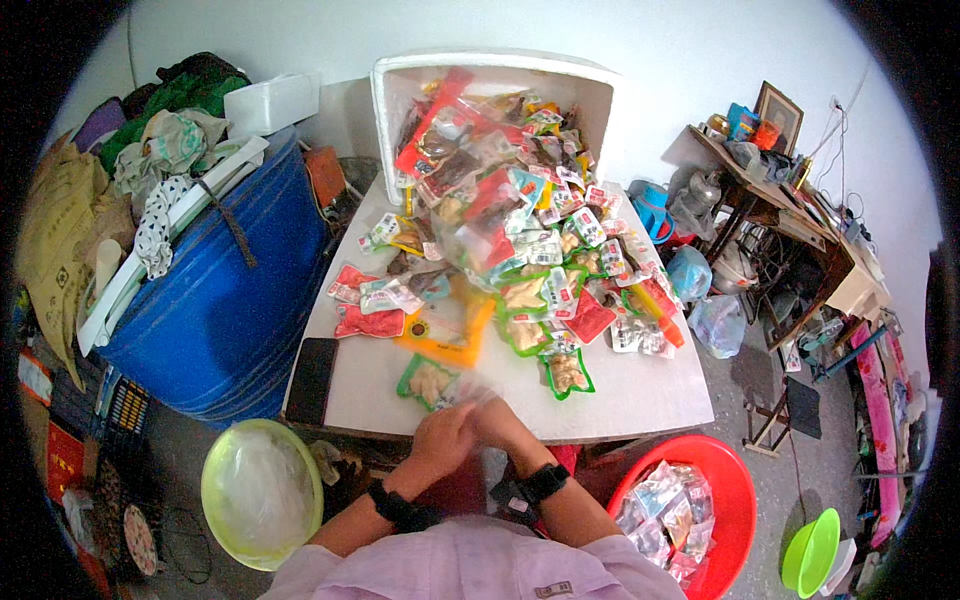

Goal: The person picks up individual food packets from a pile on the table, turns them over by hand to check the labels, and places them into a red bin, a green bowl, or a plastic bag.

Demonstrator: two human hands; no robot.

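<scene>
My left hand (442,436) and my right hand (501,429) meet at the front edge of a white table (630,405), both motion-blurred. At their fingertips is a blurred, see-through patch that looks like clear plastic; which fingers grip it cannot be made out. Just beyond my left hand lies a green-edged food packet (429,381). Another green-edged packet (568,373) lies farther right. Behind them an orange-edged packet (459,354) and red packets (369,321) lie flat. A large heap of vacuum-sealed packets (525,161) spills from a white foam box (609,127) tipped on its side.
A black phone (312,381) lies at the table's left edge. Below stand a yellow-green basin (318,495) with clear plastic bags and a red basin (739,495) holding bagged packets. A big blue tub (217,300) flanks the left; a cluttered wooden desk (795,214) is on the right.
</scene>
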